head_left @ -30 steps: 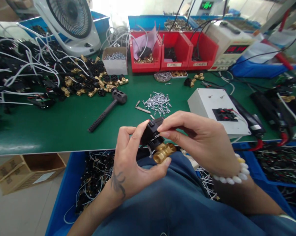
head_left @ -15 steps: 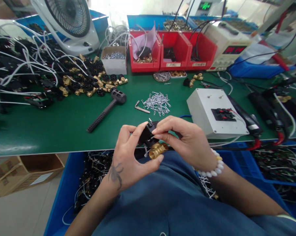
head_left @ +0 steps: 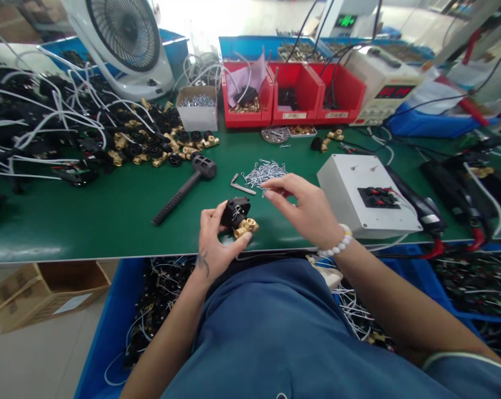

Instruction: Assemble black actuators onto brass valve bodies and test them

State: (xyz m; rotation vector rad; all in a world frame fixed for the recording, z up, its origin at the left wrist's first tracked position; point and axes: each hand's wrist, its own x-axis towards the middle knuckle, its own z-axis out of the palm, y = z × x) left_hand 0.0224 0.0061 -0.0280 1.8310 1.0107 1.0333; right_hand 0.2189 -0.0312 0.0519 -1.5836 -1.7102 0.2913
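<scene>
My left hand (head_left: 214, 242) is closed round a small valve (head_left: 238, 216) with a black plastic top and a brass body, held just over the near edge of the green table (head_left: 109, 213). My right hand (head_left: 306, 208) reaches forward over the table with thumb and forefinger pinched together at the near side of a heap of small silver metal clips (head_left: 264, 171). Whether a clip sits between the fingers is too small to tell. A white bead bracelet is on the right wrist.
A black mallet (head_left: 183, 189) and a small hex key (head_left: 241, 185) lie left of the clips. A white test box (head_left: 364, 195) stands to the right. Black-and-brass valves with white wires (head_left: 88, 133) pile at left. Red bins (head_left: 294, 94), a fan (head_left: 123, 39) and a power supply (head_left: 386, 83) line the back.
Both hands moved forward from my lap to the table. My right hand let go of the valve and reached to the clip heap; my left hand alone holds the valve.
</scene>
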